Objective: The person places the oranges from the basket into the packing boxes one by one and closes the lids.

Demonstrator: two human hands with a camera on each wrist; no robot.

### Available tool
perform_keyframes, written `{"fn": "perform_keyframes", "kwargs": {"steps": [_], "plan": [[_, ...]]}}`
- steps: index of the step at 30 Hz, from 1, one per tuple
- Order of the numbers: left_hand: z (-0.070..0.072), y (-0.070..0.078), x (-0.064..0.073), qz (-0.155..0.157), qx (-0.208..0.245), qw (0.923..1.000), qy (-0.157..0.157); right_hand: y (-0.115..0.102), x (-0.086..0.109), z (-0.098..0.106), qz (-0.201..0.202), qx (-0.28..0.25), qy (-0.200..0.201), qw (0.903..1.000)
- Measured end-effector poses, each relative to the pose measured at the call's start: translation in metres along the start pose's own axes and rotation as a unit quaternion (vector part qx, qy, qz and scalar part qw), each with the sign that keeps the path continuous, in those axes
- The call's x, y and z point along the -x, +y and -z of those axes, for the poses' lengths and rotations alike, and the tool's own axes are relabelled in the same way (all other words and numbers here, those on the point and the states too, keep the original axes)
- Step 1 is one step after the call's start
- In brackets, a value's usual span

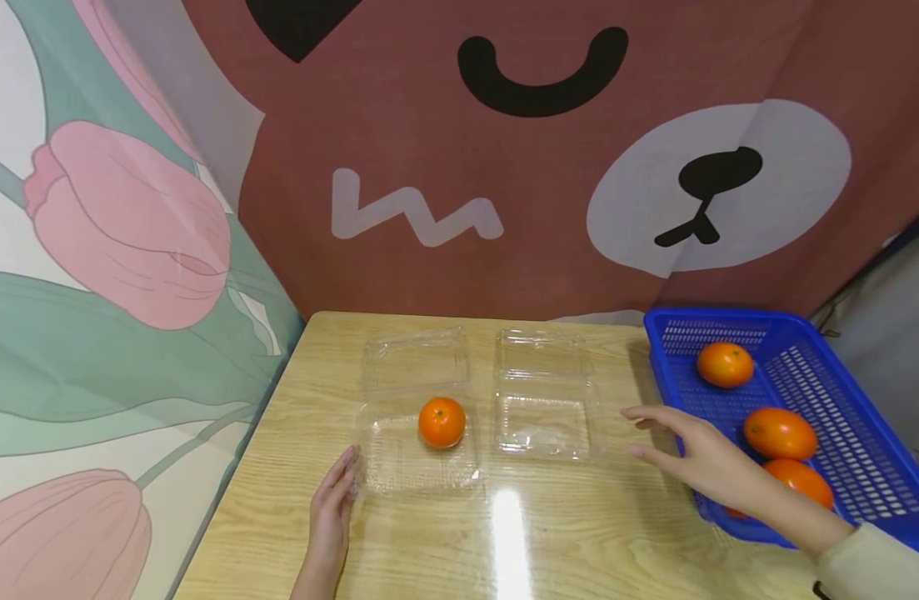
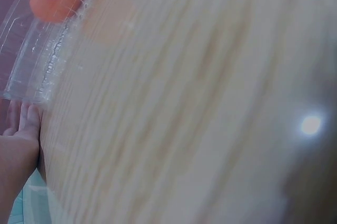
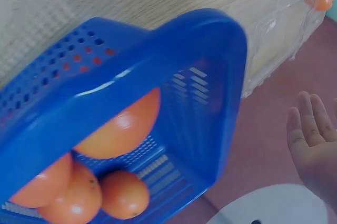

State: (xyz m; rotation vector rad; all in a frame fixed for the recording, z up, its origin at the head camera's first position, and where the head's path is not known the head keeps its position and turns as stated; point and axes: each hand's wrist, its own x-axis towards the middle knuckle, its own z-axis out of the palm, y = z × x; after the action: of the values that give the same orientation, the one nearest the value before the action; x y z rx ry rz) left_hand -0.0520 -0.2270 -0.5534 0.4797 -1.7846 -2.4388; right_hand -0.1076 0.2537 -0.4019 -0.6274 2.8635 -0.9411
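Note:
One orange [image 1: 442, 422] sits in the front half of the left clear plastic clamshell box [image 1: 399, 458], whose lid lies folded back. Along that box's left edge rests my left hand [image 1: 332, 508], fingers straight, fingertips right at the rim. My right hand [image 1: 702, 450] hovers near the left side of a blue plastic basket [image 1: 811, 379], fingers loosely extended and holding nothing. In the right wrist view its palm [image 3: 316, 150] shows bare. Several oranges lie in the basket, among them a rear one [image 1: 725, 365]; my right forearm partly hides those in front.
A second clear clamshell box [image 1: 545, 421], unfolded and holding nothing, lies between the first box and the basket. The wooden table [image 1: 594, 533] ends at a brown bear-print curtain [image 1: 399, 275] behind, with a tulip-print curtain [image 1: 129, 225] on the left.

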Motion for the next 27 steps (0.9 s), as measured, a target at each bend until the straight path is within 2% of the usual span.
{"fn": "perform_keyframes", "kwargs": {"steps": [5,12,17,24,27], "plan": [[0.000,-0.003,0.001,-0.025,0.016,0.9996,-0.005,0.012,0.011,0.009,-0.023,-0.006,0.008,0.9997],[-0.001,0.000,-0.002,0.004,0.009,1.0000,0.001,0.028,0.025,0.019,-0.058,-0.024,0.007,0.9980],[0.000,0.000,-0.003,0.004,0.003,1.0000,0.003,0.041,0.034,0.025,-0.070,-0.020,0.012,0.9972],[0.000,0.000,-0.002,0.008,0.000,1.0000,0.003,0.065,0.047,0.031,-0.069,0.011,0.046,0.9965],[0.001,0.000,-0.002,0.014,-0.001,0.9999,0.008,0.072,0.052,0.032,-0.084,0.008,0.036,0.9958]]}}
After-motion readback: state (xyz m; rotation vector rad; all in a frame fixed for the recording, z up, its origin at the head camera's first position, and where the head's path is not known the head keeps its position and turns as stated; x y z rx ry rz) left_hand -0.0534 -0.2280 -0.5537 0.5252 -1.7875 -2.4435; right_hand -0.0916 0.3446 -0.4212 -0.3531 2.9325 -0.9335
